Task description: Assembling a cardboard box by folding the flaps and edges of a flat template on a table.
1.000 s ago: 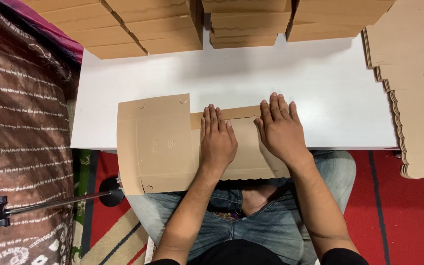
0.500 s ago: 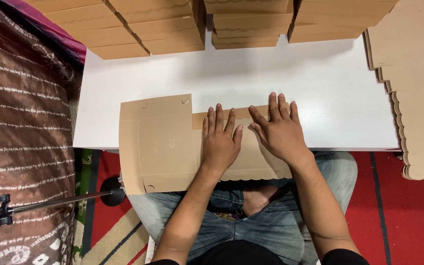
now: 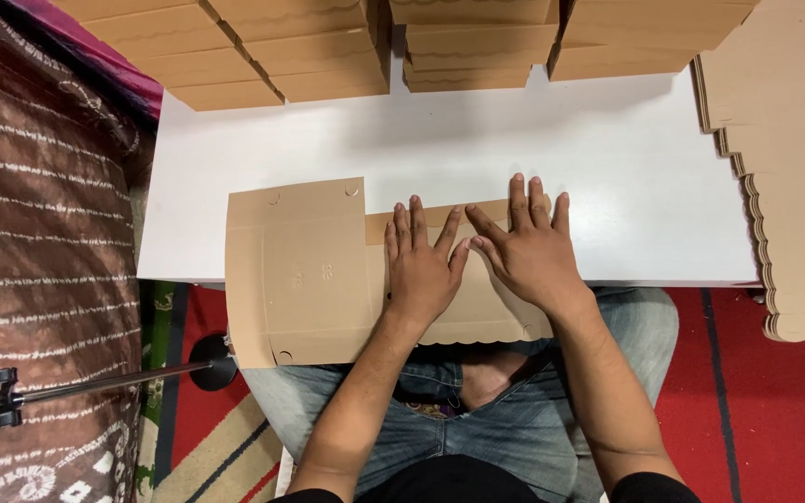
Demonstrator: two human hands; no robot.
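hands lie flat, fingers spread: left hand [image 3: 424, 265] and right hand [image 3: 530, 250] pressing folded cardboard blank [image 3: 300, 270].

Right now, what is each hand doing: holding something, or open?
Left hand: open, fingers spread, pressed flat on the cardboard sheet; holding nothing.
Right hand: open, palm down on the same sheet; holding nothing.

One head cam, looking straight down from close above onto white table [image 3: 607, 168] edge and lap.
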